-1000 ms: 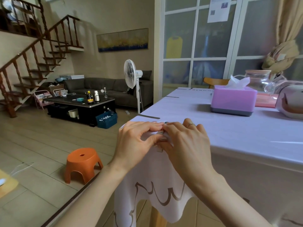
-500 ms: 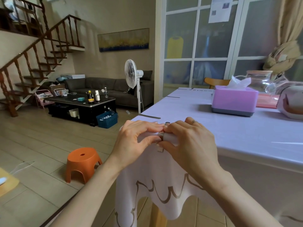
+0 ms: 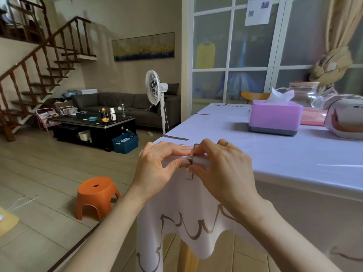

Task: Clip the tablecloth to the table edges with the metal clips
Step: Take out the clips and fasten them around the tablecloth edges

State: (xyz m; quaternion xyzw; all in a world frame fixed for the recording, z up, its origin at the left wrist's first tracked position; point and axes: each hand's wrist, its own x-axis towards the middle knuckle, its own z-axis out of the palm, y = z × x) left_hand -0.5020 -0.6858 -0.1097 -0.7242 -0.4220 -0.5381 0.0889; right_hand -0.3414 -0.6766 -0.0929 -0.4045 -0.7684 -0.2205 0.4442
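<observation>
Within the last second little shifted: the left hand (image 3: 157, 165) and right hand (image 3: 222, 169) stayed pinching the metal clip (image 3: 196, 160) over the tablecloth (image 3: 196, 209) at the counter (image 3: 186, 258) corner, left of and nearer than the tissue box (image 3: 275, 117). The clip looked only partly seated. Nothing blocked it; an orange stool (image 3: 96, 195) stood on the floor far left of the box.

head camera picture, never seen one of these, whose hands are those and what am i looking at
No machine here: a person wears a wide-angle camera on the head, so you look forward and down at their two bare hands. They work at the corner of a table covered by a white tablecloth. The right hand pinches a grey metal clip at the edge; the left hand pinches the cloth right beside it. Farther back stand a purple tissue box and a glass jar. An orange stool sits on the floor, left.
</observation>
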